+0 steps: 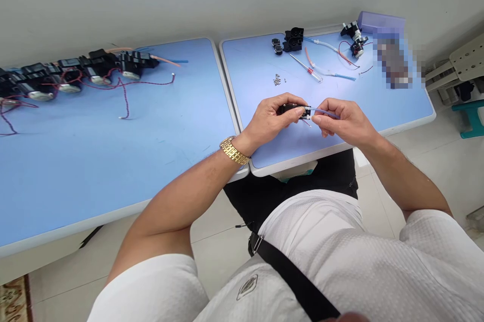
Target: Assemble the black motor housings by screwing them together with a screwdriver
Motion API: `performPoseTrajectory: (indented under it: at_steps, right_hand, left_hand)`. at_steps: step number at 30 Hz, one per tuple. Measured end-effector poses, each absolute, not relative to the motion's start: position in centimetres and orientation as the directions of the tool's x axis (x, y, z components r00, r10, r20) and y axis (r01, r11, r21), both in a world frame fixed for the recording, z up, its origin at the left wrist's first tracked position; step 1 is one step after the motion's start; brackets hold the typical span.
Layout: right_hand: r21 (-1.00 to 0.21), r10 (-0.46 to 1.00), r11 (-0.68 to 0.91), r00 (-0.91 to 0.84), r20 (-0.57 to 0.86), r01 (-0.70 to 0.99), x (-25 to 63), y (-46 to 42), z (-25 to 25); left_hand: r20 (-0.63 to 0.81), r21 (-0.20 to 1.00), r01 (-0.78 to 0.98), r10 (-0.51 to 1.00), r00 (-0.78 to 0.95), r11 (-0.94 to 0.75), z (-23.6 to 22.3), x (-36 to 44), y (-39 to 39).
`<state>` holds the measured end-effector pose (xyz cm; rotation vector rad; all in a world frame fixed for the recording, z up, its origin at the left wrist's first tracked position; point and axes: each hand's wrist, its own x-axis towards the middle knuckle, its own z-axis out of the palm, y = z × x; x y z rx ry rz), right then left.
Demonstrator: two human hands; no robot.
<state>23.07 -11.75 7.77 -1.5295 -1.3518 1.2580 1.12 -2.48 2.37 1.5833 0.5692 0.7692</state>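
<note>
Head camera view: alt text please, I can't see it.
The left hand holds a small black part above the right table; the right hand touches a thin blue tube extending from that part. Beyond lie a screwdriver, small screws and black housings; wired black assemblies line the left table.

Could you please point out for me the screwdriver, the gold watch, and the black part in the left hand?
Screwdriver (305, 67): head view, on the shaft near the handle.
Gold watch (234, 151): head view, on its metal band.
Black part (286, 108): head view, on its exposed body.
</note>
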Motion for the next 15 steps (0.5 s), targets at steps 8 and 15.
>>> performPoseTrajectory:
  at_steps: [8,15]
  right_hand:
    - [-0.957,0.975,-0.218,0.001,-0.222,0.192,22.73,-11.78,7.76]
    - [-0.961,0.992,-0.126,0.035,-0.121,0.244,22.54,-12.41,7.59]
  left_hand:
    - [0.185,0.979,-0.053,0.749,0.637,-0.197,2.17,1.16,-2.4]
    - [0.204,0.976,-0.077,0.748,0.632,-0.202,2.36,1.15,-2.5]
